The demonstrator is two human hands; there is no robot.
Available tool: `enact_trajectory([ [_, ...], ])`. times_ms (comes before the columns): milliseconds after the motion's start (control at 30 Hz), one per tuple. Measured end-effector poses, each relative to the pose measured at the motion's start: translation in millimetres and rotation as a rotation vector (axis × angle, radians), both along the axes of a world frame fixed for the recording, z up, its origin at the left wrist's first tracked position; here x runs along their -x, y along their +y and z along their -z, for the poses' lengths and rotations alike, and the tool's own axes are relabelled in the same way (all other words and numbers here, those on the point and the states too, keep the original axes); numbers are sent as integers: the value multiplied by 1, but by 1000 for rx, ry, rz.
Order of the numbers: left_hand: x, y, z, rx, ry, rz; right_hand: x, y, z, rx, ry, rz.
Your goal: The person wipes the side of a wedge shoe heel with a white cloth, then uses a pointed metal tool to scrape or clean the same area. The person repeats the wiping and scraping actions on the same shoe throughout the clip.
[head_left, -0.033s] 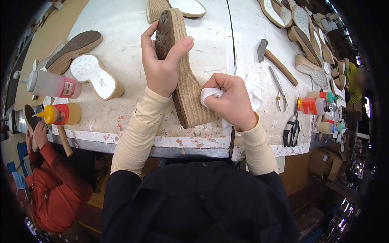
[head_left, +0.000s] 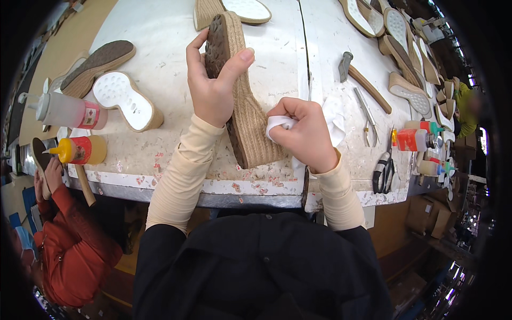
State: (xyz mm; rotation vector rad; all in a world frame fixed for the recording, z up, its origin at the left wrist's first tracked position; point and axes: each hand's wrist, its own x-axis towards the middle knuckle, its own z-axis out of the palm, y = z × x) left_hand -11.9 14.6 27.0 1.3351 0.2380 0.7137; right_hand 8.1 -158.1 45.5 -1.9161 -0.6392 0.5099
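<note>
My left hand [head_left: 213, 88] grips a wedge shoe sole [head_left: 249, 114] by its forefoot end, thumb on the woven side and fingers around the brown tread. The sole is on its side, woven tan edge facing up, its thick heel end toward me. My right hand [head_left: 304, 133] is closed on a white cloth [head_left: 277, 127], its bunched part against the woven edge near the heel. More white cloth [head_left: 335, 122] shows beyond that hand. To the left lies another wedge sole [head_left: 124, 101] with its white dimpled top up.
A hammer [head_left: 368, 88], tweezers [head_left: 367, 117] and black-handled snips [head_left: 383, 172] lie to the right, beside small bottles [head_left: 413, 140]. Several soles [head_left: 397, 48] crowd the far right. Glue bottles [head_left: 88, 150] stand left. A co-worker in red [head_left: 80, 250] handles a sole at lower left.
</note>
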Motion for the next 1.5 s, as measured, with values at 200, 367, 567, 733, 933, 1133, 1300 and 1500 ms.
enact_trajectory([
  [200, -7, 4, 3, 12, -27, -7, -4, -1, 0, -82, 43, 23],
  [367, -7, 5, 4, 12, -26, -30, 1, 3, 9, -90, -190, 24],
  [567, -7, 3, 2, 12, -26, -55, -3, 11, 21, -133, -386, 126],
  [733, -7, 5, 1, -1, -4, -49, -11, 5, 16, -142, -61, 184],
  [933, -6, 4, 1, 25, -8, -38, -7, 2, 10, -76, -79, -30],
  [1133, -5, 9, 1, 70, 38, -2, -22, -12, 5, -92, -150, 125],
  [1300, -10, 18, 5, 294, 55, 1, -33, -73, -54, -469, 82, 338],
  [1500, -6, 13, 7, 358, -16, 5, -64, -90, -108, -1185, -193, 108],
])
